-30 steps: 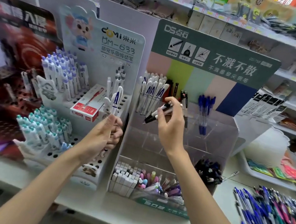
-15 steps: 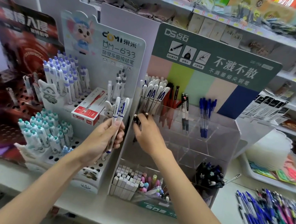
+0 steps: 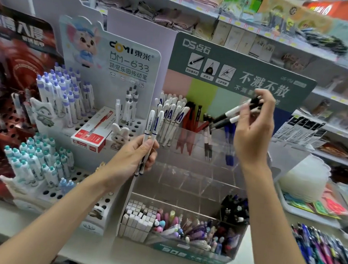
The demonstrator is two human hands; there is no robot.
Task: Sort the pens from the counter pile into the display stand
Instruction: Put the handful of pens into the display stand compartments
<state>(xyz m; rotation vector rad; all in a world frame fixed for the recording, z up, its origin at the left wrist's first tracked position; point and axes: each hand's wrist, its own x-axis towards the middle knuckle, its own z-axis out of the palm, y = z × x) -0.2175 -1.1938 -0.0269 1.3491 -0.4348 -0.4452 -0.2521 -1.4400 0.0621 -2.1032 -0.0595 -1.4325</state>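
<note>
My left hand (image 3: 134, 157) grips two white pens with blue bands (image 3: 152, 129), held upright in front of the clear acrylic display stand (image 3: 184, 177). My right hand (image 3: 252, 133) is raised over the stand's upper right and pinches two black-and-white pens (image 3: 230, 116), tips pointing down-left. The stand's top row holds white pens (image 3: 173, 114), red pens (image 3: 189, 123), black pens and blue pens (image 3: 229, 143). The counter pile of mixed pens (image 3: 326, 258) lies at the far right.
A white DOMI peg stand (image 3: 94, 125) with purple-capped and teal-capped pens and a red box (image 3: 93, 134) is left of the acrylic stand. Erasers and small pens fill the acrylic stand's front bin (image 3: 178, 227). A white tray (image 3: 305, 204) sits right; shelves run behind.
My right hand rose from the lower left compartment up to the right, above the stand, now with two black-and-white pens. My left hand kept its two white pens nearly still.
</note>
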